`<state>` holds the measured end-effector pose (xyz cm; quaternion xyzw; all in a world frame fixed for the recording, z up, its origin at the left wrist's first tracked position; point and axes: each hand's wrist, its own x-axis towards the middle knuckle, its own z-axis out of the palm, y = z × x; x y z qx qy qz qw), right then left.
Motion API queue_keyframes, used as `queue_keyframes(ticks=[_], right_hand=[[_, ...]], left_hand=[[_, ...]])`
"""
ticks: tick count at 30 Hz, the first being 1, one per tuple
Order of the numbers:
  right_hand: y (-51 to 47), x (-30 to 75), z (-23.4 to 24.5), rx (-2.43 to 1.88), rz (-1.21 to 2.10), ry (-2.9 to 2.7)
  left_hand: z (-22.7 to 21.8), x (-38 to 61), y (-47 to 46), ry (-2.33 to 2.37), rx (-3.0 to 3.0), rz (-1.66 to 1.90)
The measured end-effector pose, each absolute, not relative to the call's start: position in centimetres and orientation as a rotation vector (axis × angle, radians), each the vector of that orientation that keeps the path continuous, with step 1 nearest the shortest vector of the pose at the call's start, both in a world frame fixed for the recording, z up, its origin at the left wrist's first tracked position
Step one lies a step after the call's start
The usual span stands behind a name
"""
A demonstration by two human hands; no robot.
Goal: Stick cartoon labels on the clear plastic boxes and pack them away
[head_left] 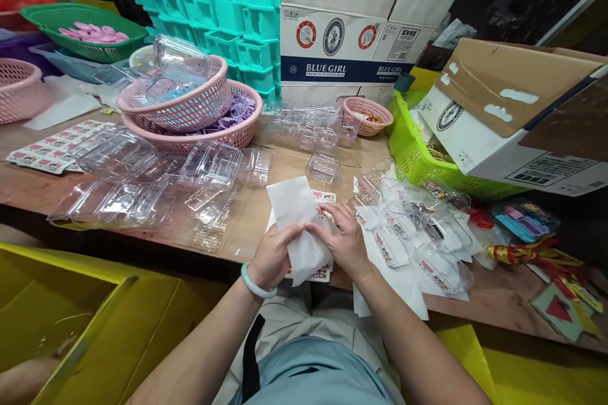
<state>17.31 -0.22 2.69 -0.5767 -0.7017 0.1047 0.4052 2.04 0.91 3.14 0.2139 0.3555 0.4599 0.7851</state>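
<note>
Both hands meet at the near edge of the wooden table (256,215). My left hand (272,258), with a pale green bangle on the wrist, is closed on a white backing sheet (295,215) that stands up between the hands. My right hand (342,240) pinches the same sheet from the right, its fingers curled over a printed sticker sheet (323,197) lying underneath. Right of the hands lies a pile of clear plastic cases with printed labels (413,234). Empty clear plastic cases (142,183) spread across the table to the left.
Stacked pink baskets (190,107) hold clear cases and purple pieces. A green basket (83,28) holds pink pieces. Beer cartons (342,19) and teal crates (223,0) stand behind. A lime crate (418,152) under a carton sits right. Yellow bins (71,316) flank my lap.
</note>
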Motion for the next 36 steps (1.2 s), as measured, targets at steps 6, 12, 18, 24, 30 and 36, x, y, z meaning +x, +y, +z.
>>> queue_keyframes(ticks=[6, 12, 18, 24, 30, 36], right_hand=[[-0.7, 17.7, 1.6, -1.425, 0.148, -1.874], [-1.1, 18.4, 1.3, -1.267, 0.123, -1.884], [-1.3, 18.1, 0.3, -1.279, 0.471, -1.526], [-1.2, 18.2, 0.6, -1.330, 0.677, -1.298], [-1.3, 18.0, 0.4, -1.297, 0.497, -1.474], [-1.0, 18.5, 0.4, -1.354, 0.518, -1.383]], left_hand=[[3.1, 1.4, 1.0, 0.783, 0.470, 0.912], [3.7, 1.8, 1.7, 0.791, 0.452, 0.941], [3.3, 2.0, 1.9, 0.698, 0.604, 0.866], [3.4, 1.7, 2.3, 0.730, 0.603, 0.858], [3.4, 1.7, 2.5, 0.650, 0.629, 0.845], [3.4, 1.4, 2.6, 0.700, 0.612, 0.827]])
